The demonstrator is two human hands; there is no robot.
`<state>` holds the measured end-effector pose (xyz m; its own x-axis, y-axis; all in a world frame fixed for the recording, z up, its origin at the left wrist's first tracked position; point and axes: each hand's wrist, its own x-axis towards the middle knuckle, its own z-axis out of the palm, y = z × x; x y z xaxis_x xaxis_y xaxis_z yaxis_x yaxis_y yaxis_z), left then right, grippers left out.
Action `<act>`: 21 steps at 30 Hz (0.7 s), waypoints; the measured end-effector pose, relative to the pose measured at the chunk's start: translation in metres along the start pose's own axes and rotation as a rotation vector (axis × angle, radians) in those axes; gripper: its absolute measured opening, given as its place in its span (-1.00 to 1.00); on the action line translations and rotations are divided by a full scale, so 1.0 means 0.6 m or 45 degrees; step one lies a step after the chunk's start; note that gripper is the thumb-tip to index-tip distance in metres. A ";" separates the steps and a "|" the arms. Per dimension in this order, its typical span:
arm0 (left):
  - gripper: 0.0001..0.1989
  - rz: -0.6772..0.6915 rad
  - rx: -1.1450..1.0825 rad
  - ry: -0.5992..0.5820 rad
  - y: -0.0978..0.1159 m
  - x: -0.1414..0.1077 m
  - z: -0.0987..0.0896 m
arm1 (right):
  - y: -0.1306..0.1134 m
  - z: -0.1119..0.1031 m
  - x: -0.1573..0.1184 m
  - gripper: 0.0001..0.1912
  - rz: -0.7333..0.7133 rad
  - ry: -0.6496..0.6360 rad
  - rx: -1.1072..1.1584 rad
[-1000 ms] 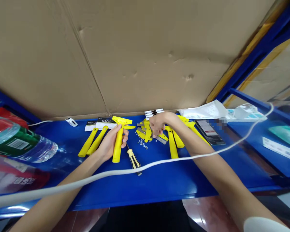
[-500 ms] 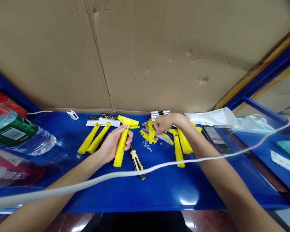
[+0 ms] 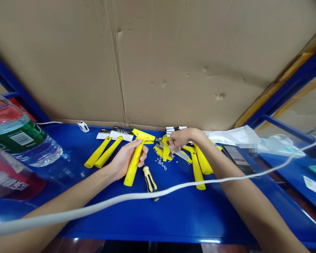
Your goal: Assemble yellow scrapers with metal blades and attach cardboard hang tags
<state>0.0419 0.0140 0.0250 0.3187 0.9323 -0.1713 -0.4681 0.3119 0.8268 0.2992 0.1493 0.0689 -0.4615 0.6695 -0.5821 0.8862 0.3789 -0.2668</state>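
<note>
My left hand (image 3: 127, 157) is wrapped around a yellow T-shaped scraper handle (image 3: 133, 165), its wide head pointing away from me. Over a pile of yellow scraper head pieces (image 3: 165, 149) and grey metal blades (image 3: 183, 154), my right hand (image 3: 178, 139) has its fingers curled together and pointing down. Whatever is between those fingertips is hidden. Small screws and nuts (image 3: 161, 163) lie scattered just in front of the pile. A screwdriver (image 3: 150, 181) with a cream and black grip rests on the blue tabletop (image 3: 173, 214) between my arms.
Two yellow handles (image 3: 102, 153) lie at left beside black-and-white cards (image 3: 121, 133). More yellow handles (image 3: 197, 168) are under my right forearm, near a phone (image 3: 237, 160). A large bottle (image 3: 21, 137) stands at far left. A white cable (image 3: 121, 198) crosses in front of both arms.
The camera view has shifted slightly, so everything sits a little lower. My left hand keeps the scraper handle, and my right hand stays at the pile with fingers curled.
</note>
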 end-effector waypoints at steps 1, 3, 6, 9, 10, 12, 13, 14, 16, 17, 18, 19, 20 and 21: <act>-0.74 0.006 0.001 -0.012 -0.002 0.000 0.000 | 0.000 -0.002 -0.003 -0.67 -0.004 0.020 0.009; -0.74 0.007 0.004 -0.046 -0.005 0.000 -0.001 | -0.002 -0.008 -0.013 -0.70 -0.009 0.086 0.034; -0.75 0.012 0.009 -0.086 -0.008 -0.002 0.000 | -0.005 -0.023 -0.033 -0.80 -0.030 0.261 0.049; -0.73 0.003 0.021 -0.111 -0.009 -0.005 0.002 | -0.011 -0.039 -0.058 -0.86 -0.094 0.458 0.054; -0.72 -0.001 0.025 -0.117 -0.010 -0.006 0.003 | -0.015 -0.042 -0.067 -0.86 -0.121 0.513 0.060; -0.73 -0.003 0.032 -0.119 -0.011 -0.007 0.005 | -0.025 -0.045 -0.082 -0.83 -0.219 0.600 0.127; -0.75 0.002 0.034 -0.113 -0.011 -0.007 0.006 | -0.032 -0.044 -0.088 -0.80 -0.294 0.630 0.199; -0.77 0.007 0.037 -0.106 -0.012 -0.008 0.008 | -0.039 -0.042 -0.094 -0.75 -0.380 0.651 0.290; -0.81 0.007 0.052 -0.101 -0.013 -0.009 0.010 | -0.055 -0.036 -0.100 -0.65 -0.546 0.667 0.474; -0.82 0.003 0.062 -0.110 -0.013 -0.009 0.011 | -0.063 -0.033 -0.101 -0.61 -0.604 0.666 0.531; -0.83 0.001 0.074 -0.123 -0.013 -0.010 0.012 | -0.070 -0.030 -0.102 -0.58 -0.643 0.654 0.552; -0.84 -0.001 0.088 -0.140 -0.014 -0.010 0.013 | -0.076 -0.027 -0.101 -0.56 -0.671 0.632 0.554; -0.84 0.000 0.101 -0.157 -0.014 -0.011 0.013 | -0.081 -0.025 -0.099 -0.55 -0.694 0.603 0.547; -0.83 0.003 0.115 -0.172 -0.014 -0.011 0.013 | -0.084 -0.023 -0.097 -0.54 -0.714 0.573 0.538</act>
<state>0.0503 0.0036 0.0235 0.4285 0.8979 -0.1010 -0.3950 0.2866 0.8728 0.2808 0.0998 0.1269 -0.7323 0.6782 0.0616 0.4195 0.5205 -0.7437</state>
